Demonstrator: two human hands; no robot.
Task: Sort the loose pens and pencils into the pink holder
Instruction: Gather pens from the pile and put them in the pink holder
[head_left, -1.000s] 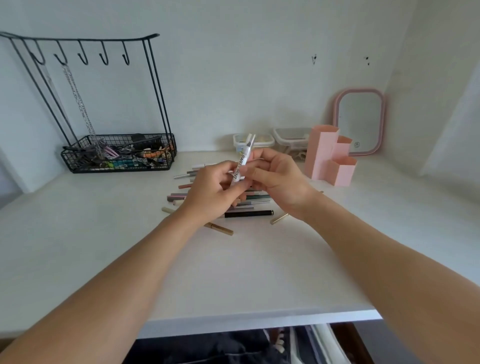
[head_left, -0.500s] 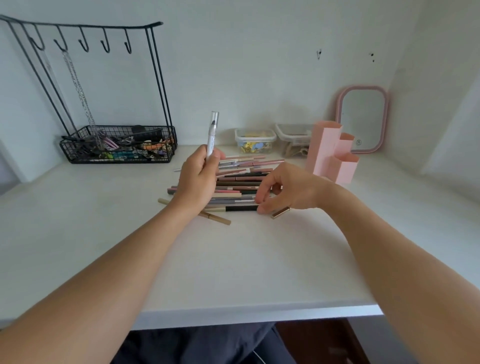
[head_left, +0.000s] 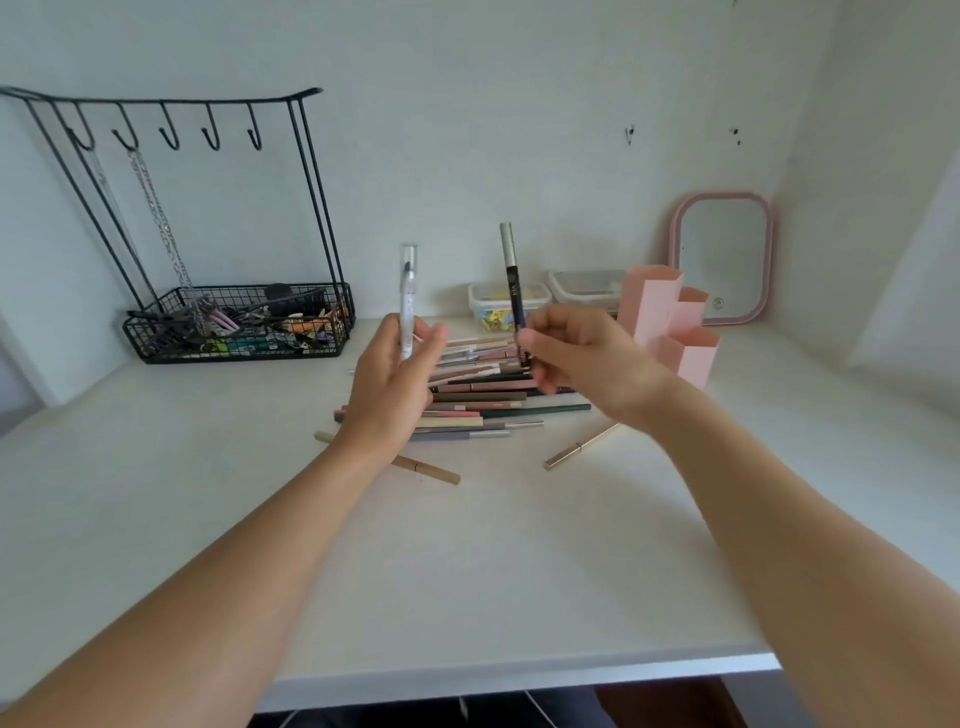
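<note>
My two bare forearms reached up from the bottom corners of the frame over a white surface (head_left: 467, 571). Just above the middle, my left hand (head_left: 387, 387) gripped a clear white pen (head_left: 408, 306) and held it upright, its capped end pointing up. A little to the right, my right hand (head_left: 582, 358) pinched a black pen with a silver cap (head_left: 514, 291), also upright and tilted slightly. The two hands were near each other but apart.

Beneath and between my hands lay a pile of loose pens and pencils (head_left: 478, 400), mostly pink, brown, grey and dark green, lying roughly side by side. A tan pencil (head_left: 415, 465) lay apart at the pile's lower left edge, and a gold pen (head_left: 576, 449) lay apart at its lower right.

Farther back, right of centre, the pink holder (head_left: 670, 322) stood upright with several stepped compartments; I could not see inside them. Behind the pile sat two small clear boxes (head_left: 545, 299). A pink-framed mirror (head_left: 722, 254) leaned against the wall at the right. At the upper left stood a black wire rack (head_left: 239, 322) with hooks, a chain, and a basket of small clutter.
</note>
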